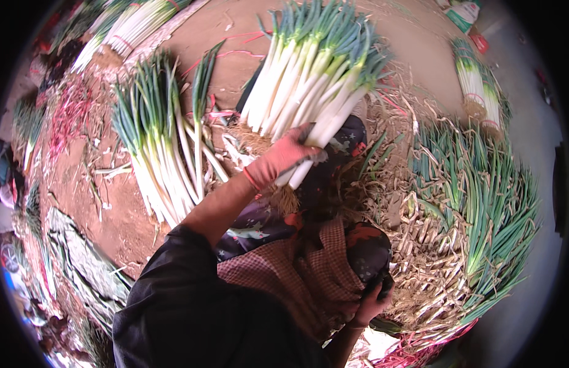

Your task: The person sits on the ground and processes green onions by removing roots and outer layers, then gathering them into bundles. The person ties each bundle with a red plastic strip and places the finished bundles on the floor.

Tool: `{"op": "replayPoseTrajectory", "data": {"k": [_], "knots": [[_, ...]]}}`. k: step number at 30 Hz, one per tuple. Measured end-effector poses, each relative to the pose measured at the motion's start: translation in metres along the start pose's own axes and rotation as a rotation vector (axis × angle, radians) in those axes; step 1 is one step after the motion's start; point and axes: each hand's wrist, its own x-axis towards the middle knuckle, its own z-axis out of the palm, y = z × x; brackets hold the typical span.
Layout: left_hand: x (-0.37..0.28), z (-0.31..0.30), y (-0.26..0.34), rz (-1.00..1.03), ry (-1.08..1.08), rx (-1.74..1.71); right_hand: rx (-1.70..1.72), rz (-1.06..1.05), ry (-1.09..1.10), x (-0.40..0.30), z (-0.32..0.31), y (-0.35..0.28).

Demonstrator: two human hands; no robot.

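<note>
My left hand [284, 154], in a red work glove with dark grip, is closed around a few thick white-stemmed green onions [323, 133], their roots hanging over my lap. Behind them a large pile of trimmed green onions [284, 92] lies with its leaves pointing away from me. A second, thinner pile of green onions [158, 161] rests on the ground to the left. My right hand [376, 299], also gloved, is beside my right knee with its fingers curled; whether anything is in it cannot be made out.
Untrimmed green onions with dry outer leaves [487, 193] form a big heap at the right. Tied bundles lie at the upper left [128, 37] and upper right [473, 87]. Pink strips of twine [70, 115] and peeled leaf scraps [385, 184] cover parts of the earth floor.
</note>
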Motion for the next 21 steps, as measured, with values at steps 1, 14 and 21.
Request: {"op": "replayPoseTrajectory", "data": {"k": [1, 14, 21], "knots": [[-0.014, -0.004, -0.010, 0.075, 0.032, -0.043, -0.033, -0.048, -0.002, 0.001, -0.001, 0.000], [-0.197, -0.100, -0.011, 0.176, 0.693, 0.389, -0.060, -0.033, -0.042, 0.020, -0.020, 0.032], [-0.241, -0.188, -0.189, -0.583, 0.956, 0.719, -0.176, -0.183, -0.033, 0.017, -0.022, 0.041]]}}
